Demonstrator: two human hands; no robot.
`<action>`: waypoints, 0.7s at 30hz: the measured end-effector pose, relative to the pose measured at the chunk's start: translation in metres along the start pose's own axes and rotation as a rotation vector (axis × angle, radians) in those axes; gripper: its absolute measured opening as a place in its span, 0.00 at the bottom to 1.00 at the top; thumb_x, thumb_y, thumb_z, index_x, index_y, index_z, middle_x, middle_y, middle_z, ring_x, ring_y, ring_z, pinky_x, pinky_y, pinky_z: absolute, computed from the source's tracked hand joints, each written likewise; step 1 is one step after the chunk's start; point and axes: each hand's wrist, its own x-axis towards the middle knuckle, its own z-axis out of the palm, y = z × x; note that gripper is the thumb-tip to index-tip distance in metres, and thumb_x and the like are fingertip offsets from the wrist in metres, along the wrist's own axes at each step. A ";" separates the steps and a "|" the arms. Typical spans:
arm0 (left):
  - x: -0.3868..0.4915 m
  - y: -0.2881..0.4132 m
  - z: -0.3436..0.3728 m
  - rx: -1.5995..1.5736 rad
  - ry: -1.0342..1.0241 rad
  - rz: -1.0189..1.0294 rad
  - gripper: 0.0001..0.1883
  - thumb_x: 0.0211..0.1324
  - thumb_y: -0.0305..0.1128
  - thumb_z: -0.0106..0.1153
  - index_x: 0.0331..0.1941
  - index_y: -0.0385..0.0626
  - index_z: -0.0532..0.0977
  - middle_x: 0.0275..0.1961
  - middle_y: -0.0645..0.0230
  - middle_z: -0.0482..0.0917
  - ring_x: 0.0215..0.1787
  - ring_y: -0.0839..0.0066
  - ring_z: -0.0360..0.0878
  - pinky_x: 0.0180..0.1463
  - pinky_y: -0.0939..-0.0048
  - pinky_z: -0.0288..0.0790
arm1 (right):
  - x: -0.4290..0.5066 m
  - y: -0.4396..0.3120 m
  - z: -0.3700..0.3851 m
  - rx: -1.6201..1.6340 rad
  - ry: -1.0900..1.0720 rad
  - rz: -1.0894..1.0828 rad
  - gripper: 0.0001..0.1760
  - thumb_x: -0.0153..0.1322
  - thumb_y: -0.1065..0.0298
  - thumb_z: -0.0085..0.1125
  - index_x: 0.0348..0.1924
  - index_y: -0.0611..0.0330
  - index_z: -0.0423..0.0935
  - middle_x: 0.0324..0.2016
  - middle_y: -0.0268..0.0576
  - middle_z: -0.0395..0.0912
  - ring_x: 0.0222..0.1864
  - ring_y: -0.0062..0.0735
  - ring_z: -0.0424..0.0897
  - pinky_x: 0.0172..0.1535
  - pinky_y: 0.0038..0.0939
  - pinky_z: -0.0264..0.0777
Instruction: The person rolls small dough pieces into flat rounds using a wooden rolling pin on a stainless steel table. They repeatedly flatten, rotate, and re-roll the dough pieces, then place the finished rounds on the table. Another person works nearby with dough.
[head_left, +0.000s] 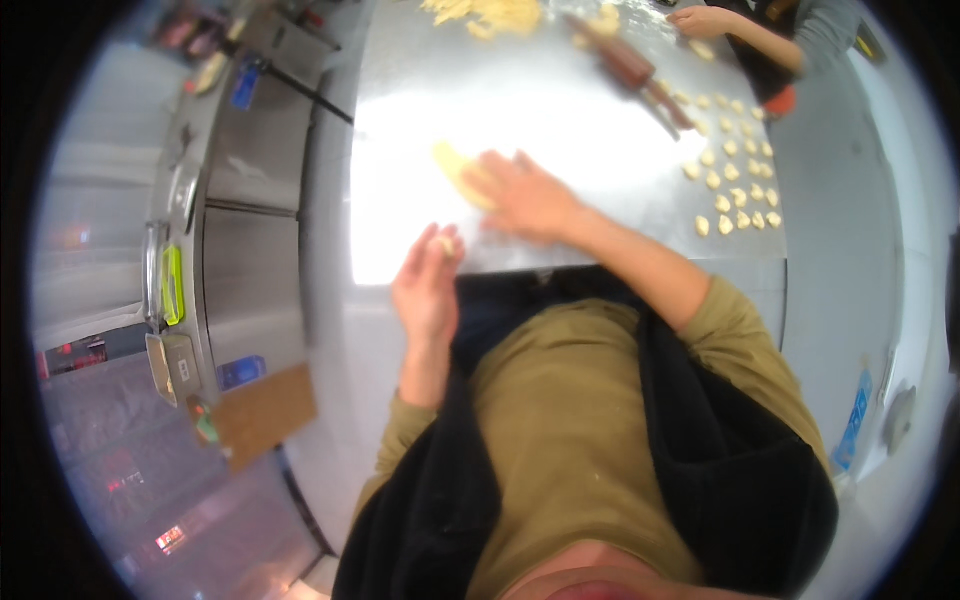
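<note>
A small pale dough piece (447, 246) sits at the fingertips of my left hand (426, 281), raised near the front left edge of the steel table (405, 195). My right hand (536, 199), blurred and palm down, reaches over a flat strip of yellow dough (454, 166). Its fingers look spread and overlap the strip's right side; whether they press on it cannot be made out. Several small shaped dough pieces (739, 197) lie in rows along the table's right side.
A reddish-brown rolling pin (626, 64) lies slantwise toward the back right. Beyond it rests a heap of yellow dough (487, 15). A co-worker's hand (701, 21) is at the far right corner. Steel cabinets (255, 277) stand left, with a brown cardboard piece (266, 416) sticking out.
</note>
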 end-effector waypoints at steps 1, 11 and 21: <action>-0.001 -0.002 -0.001 0.007 0.009 -0.037 0.24 0.77 0.25 0.58 0.70 0.26 0.69 0.65 0.44 0.80 0.63 0.63 0.84 0.68 0.65 0.81 | 0.000 0.018 -0.008 0.231 0.000 0.179 0.48 0.82 0.35 0.48 0.82 0.65 0.54 0.82 0.60 0.53 0.83 0.55 0.53 0.83 0.51 0.49; -0.003 -0.030 0.010 -0.090 -0.050 -0.145 0.23 0.77 0.23 0.58 0.70 0.25 0.68 0.65 0.45 0.80 0.66 0.57 0.83 0.74 0.62 0.78 | -0.089 0.018 -0.014 0.305 0.337 0.454 0.24 0.72 0.51 0.73 0.54 0.58 0.87 0.48 0.44 0.87 0.53 0.46 0.84 0.56 0.43 0.78; 0.007 -0.039 0.039 0.117 -0.224 -0.253 0.19 0.75 0.28 0.63 0.61 0.27 0.76 0.61 0.48 0.84 0.58 0.62 0.87 0.63 0.62 0.84 | -0.113 0.023 -0.033 1.302 0.436 0.788 0.12 0.78 0.70 0.66 0.52 0.64 0.86 0.38 0.38 0.87 0.40 0.20 0.83 0.47 0.25 0.77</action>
